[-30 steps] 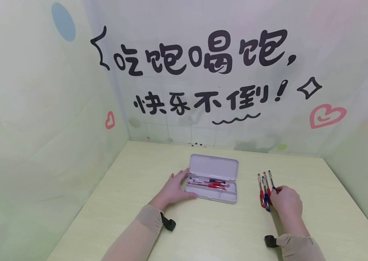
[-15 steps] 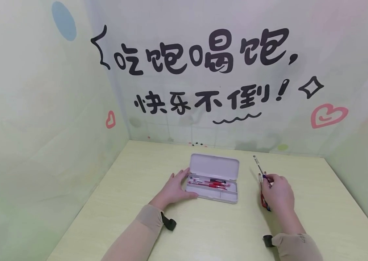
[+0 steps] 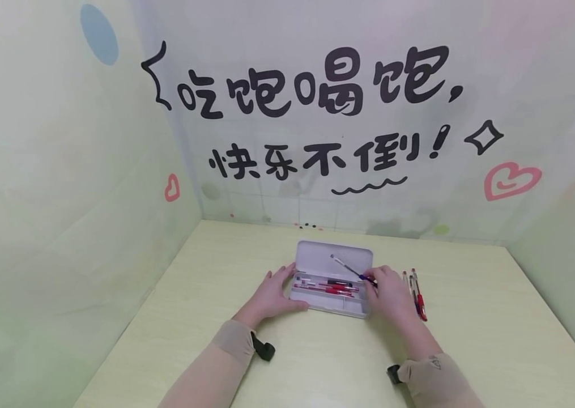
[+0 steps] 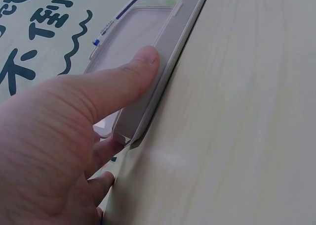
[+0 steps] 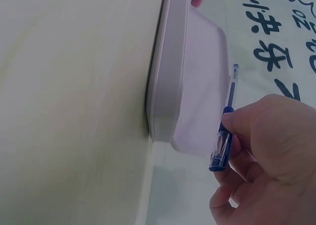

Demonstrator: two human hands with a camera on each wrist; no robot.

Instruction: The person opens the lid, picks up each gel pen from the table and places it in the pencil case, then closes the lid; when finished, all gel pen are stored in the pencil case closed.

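Note:
A pale lilac pencil case (image 3: 312, 258) lies open on the table, lid tipped back. Several gel pens, with red grips (image 3: 338, 290) and a black grip (image 3: 340, 283), fill its back compartment. My left hand (image 3: 272, 297) holds the left end of the case; its thumb (image 4: 146, 57) presses the front wall in the left wrist view. Thumb and fingers of my right hand (image 3: 391, 292) pinch a blue gel pen (image 5: 223, 141) near its grip. That pen (image 3: 346, 265) is tilted over the right part of the case, its thin end pointing up and left.
Several more gel pens (image 3: 421, 303) lie on the table just right of my right forearm, partly hidden by it. Pale wood tabletop (image 3: 318, 362) extends in front of the case. Printed fabric walls (image 3: 277, 204) stand behind and at both sides.
My right hand has lifted the blue gel pen from the group at the right and carried it left over the case. My left hand has stayed on the case.

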